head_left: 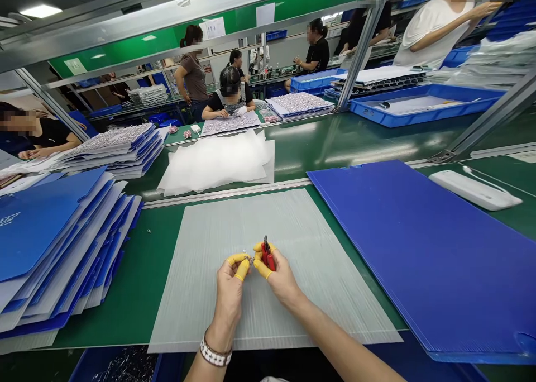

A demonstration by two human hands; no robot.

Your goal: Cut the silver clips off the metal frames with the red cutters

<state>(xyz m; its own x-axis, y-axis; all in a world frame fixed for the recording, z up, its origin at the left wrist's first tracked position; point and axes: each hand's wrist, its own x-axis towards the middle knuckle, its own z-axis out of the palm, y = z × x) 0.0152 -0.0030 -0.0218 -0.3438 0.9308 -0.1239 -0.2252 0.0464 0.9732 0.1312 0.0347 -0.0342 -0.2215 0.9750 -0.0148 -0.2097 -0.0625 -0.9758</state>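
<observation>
Yellow finger cots cover fingertips on both hands. My left hand (pixel 231 278) pinches a tiny shiny metal part (pixel 248 257), whose exact kind is too small to tell. Close beside it, my right hand (pixel 280 276) is wrapped round red-handled nippers (pixel 268 256), their dark jaws pointing up and away from me. The right thumb and a fingertip also come up to the metal part. Both hands are over a pale translucent corrugated sheet (pixel 201 309) on the green table.
Stacked blue and white sheets (pixel 46 225) rise at the left. A blue corrugated board (pixel 419 248) and a white power strip (pixel 475 190) lie right. Thin white sheets (pixel 218 161) rest beyond the rail. Below the front edge is a blue bin (pixel 84 365). Several co-workers are across the benches.
</observation>
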